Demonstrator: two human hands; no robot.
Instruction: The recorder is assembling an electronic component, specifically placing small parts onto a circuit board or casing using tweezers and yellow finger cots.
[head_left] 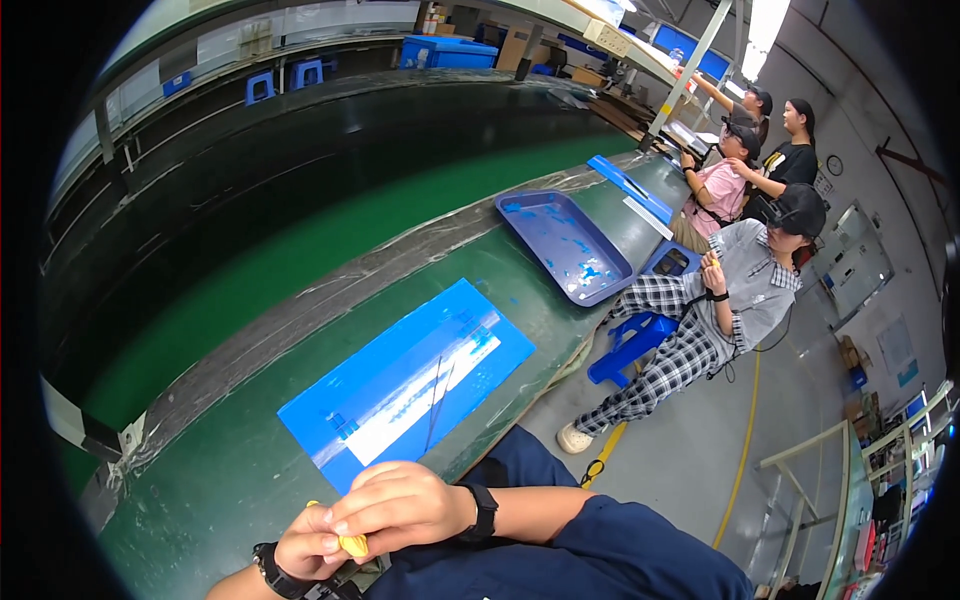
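Observation:
Close to my body, both hands are together with their fingertips pinched on a small, smooth yellow piece [353, 546]. Its exact kind is not clear, as the fingers cover most of it; a bit of yellow also shows above my left fingers. My left hand [302, 545] grips from the left, and my right hand [405, 503] reaches over from the right. Just beyond them, a blue board [385, 375] lies on the green bench. A pale glossy strip [410, 400] runs along it, with thin dark sticks [437, 400] lying across.
A purple-blue tray [512, 208] holding blue scraps stands farther along the green bench [440, 270]. Past it lie another blue board [630, 188] and a white strip [648, 218]. A seated co-worker [745, 275] is at the right beside a blue stool [635, 345]; several people are behind.

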